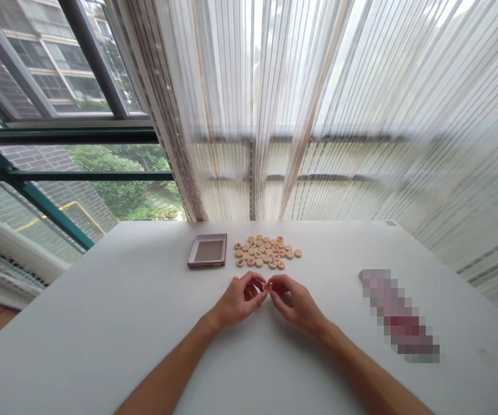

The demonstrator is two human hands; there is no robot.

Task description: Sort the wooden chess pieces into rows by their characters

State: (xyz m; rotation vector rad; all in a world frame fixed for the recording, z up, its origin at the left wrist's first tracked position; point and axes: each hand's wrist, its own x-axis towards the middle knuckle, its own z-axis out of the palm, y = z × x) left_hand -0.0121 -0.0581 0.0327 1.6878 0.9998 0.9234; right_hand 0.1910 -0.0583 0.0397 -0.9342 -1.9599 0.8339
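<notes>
A small round wooden game piece point(268, 286) with a red mark is pinched between the fingertips of both hands just above the white table point(102, 323). My left hand point(238, 301) and my right hand point(294, 301) meet at the piece, fingers curled around it. Beyond the hands lies a heap of several similar round wooden pieces point(265, 252), some marked red, some black. An open shallow brown box point(207, 251) sits left of that heap.
A blurred-out pinkish oblong object point(398, 314) lies on the table's right side. Sheer striped curtains point(318, 109) hang behind the table. A window with dark frames point(59, 135) is at the left, with buildings and trees outside.
</notes>
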